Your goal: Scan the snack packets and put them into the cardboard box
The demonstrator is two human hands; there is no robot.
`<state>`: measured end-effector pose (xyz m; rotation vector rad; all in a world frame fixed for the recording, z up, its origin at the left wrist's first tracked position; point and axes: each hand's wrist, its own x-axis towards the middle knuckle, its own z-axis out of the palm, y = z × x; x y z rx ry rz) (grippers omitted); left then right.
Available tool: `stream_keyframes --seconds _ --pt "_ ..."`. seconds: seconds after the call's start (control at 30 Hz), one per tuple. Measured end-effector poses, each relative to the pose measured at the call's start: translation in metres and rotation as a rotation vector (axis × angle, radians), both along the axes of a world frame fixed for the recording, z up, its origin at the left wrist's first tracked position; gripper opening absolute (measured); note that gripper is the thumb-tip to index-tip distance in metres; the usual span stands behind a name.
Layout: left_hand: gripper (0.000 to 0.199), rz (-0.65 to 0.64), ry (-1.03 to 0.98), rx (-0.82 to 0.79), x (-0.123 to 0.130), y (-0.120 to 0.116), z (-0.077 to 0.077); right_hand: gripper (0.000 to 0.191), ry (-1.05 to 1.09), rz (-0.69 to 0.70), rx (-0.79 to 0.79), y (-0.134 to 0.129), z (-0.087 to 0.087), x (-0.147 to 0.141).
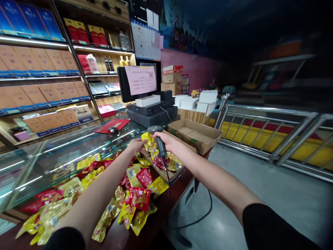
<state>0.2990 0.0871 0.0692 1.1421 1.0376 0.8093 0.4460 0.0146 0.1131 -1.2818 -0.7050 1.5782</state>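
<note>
Wrapped tightly around the grip of one black corded handheld barcode scanner (161, 146), all fingers of the right hand (170, 140), nearly shut, with the scanner head angled toward a yellow foil packet (148, 141). Pinched at that same packet, held up above the pile, the fingers of the left hand (135, 145), only partly closed. Two hands in all, one scanner and one raised packet, with the scanner head just beside the packet, not visibly touching it.

Spread below the hands, well over a dozen sealed snack packets (136, 194) in yellow and red foil, too overlapped for an exact count, some on a dark wooden counter (122, 236) and some on a shallow cardboard tray (162, 173). Trailing from the scanner's base, one black cable (197, 218), looped down past the counter edge.

Farther off, beyond the hands, one flat open cardboard box (195, 135) on the counter, one glass display case (56, 166) to the left, one computer mouse (113, 130) on one red mat (111, 125), and one checkout monitor (139, 81) with a pink paper notice taped across it. Behind these, about four white boxes (206, 101) and three stacked cartons (171, 78).
</note>
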Motion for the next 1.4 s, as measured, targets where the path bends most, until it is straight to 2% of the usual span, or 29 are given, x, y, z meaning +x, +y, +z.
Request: stream_keyframes --seconds 0.1,0.17,0.23,0.3,0.37,0.47,0.77,0.87,0.93,1.0,1.1,1.27,1.4 --pt "0.023 -0.063 -0.013 -0.036 0.047 0.0 0.003 0.014 -0.044 -0.077 -0.016 -0.009 0.005 0.036" --pt "0.027 -0.074 0.024 -0.053 0.063 -0.001 0.002 0.014 -0.07 -0.145 -0.031 -0.013 0.004 0.052" --pt "0.032 -0.065 0.055 -0.061 0.067 -0.001 -0.001 0.014 -0.081 -0.199 -0.035 -0.014 0.0 0.06" --pt "0.035 -0.051 0.06 -0.066 0.058 -0.002 -0.004 0.013 -0.071 -0.202 -0.026 -0.012 -0.006 0.06" --pt "0.037 -0.028 0.061 -0.073 0.038 -0.002 -0.005 0.01 -0.049 -0.165 -0.004 -0.006 -0.012 0.051" --pt "0.038 0.028 0.049 -0.079 -0.007 -0.001 -0.005 0.007 -0.016 -0.085 0.021 0.007 -0.02 0.022" --pt "0.04 0.293 0.022 -0.028 -0.195 -0.015 -0.001 0.007 0.068 0.23 -0.02 0.038 -0.029 -0.117" --pt "0.038 0.402 0.031 -0.007 -0.248 -0.024 0.0 0.011 0.061 0.319 -0.078 0.047 -0.033 -0.16" --pt "0.04 0.43 0.038 -0.006 -0.276 -0.028 -0.002 0.012 0.046 0.357 -0.109 0.053 -0.035 -0.184" --pt "0.041 0.439 0.048 -0.016 -0.297 -0.028 -0.006 0.013 0.031 0.376 -0.129 0.061 -0.038 -0.204" --pt "0.04 0.477 0.064 -0.016 -0.315 -0.023 -0.013 0.013 0.013 0.368 -0.128 0.072 -0.041 -0.227" --pt "0.038 0.551 0.092 -0.004 -0.319 -0.005 -0.023 0.012 -0.038 0.304 -0.106 0.092 -0.047 -0.249" --pt "0.037 0.534 0.026 -0.019 -0.318 0.006 -0.03 0.01 -0.053 0.292 -0.114 0.101 -0.053 -0.258"
